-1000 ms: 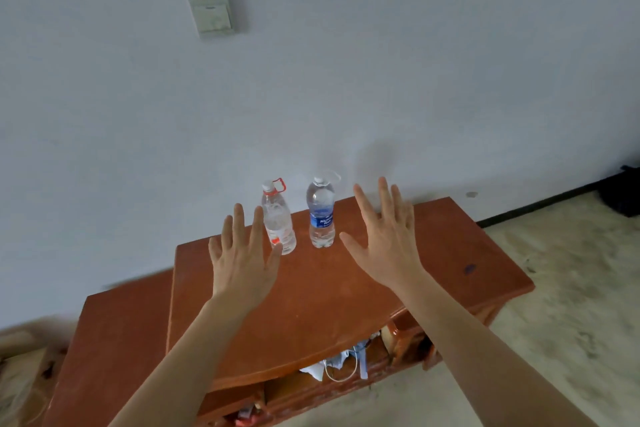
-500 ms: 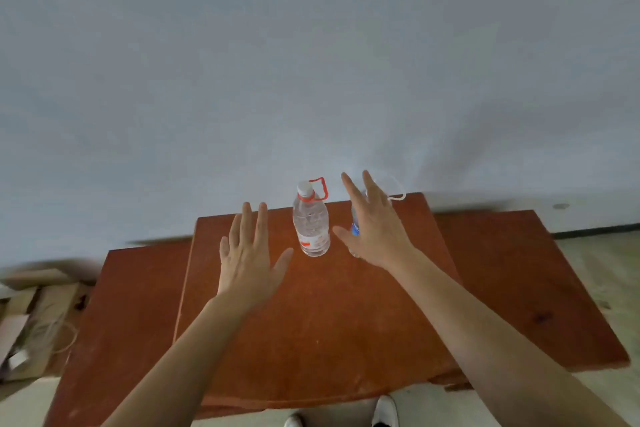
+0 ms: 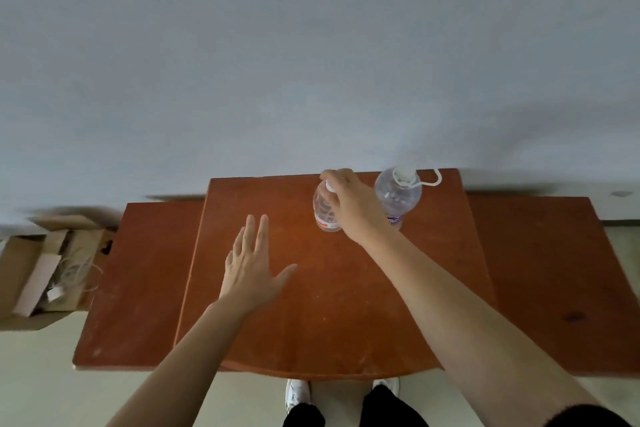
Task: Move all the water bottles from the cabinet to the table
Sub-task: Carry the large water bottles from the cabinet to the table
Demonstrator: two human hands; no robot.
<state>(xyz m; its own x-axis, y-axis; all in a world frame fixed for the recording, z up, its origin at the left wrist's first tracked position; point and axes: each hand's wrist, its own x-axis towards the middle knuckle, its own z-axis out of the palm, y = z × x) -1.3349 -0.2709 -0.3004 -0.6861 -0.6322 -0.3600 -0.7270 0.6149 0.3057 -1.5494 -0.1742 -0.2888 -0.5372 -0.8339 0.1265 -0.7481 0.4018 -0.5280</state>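
Two clear water bottles stand upright near the back edge of the reddish wooden cabinet top (image 3: 311, 315). The left one (image 3: 322, 213) has a red-and-white label. My right hand (image 3: 353, 208) is curled over its cap and neck from above, hiding the top. The right bottle (image 3: 398, 192) is wider, with a white cap, a white loop handle and a blue label low down; it stands free just right of my right hand. My left hand (image 3: 251, 267) hovers flat and open over the middle of the cabinet top, holding nothing.
A plain grey wall rises right behind the bottles. Lower side wings of the cabinet (image 3: 547, 270) extend left and right. An open cardboard box (image 3: 38, 270) with cables sits on the floor at the left. My white shoes (image 3: 298, 392) show below the front edge.
The view has tilted down and come closer. My right hand has shifted from the blue-labelled bottle onto the top of the red-labelled one. My left hand has dropped back toward me.
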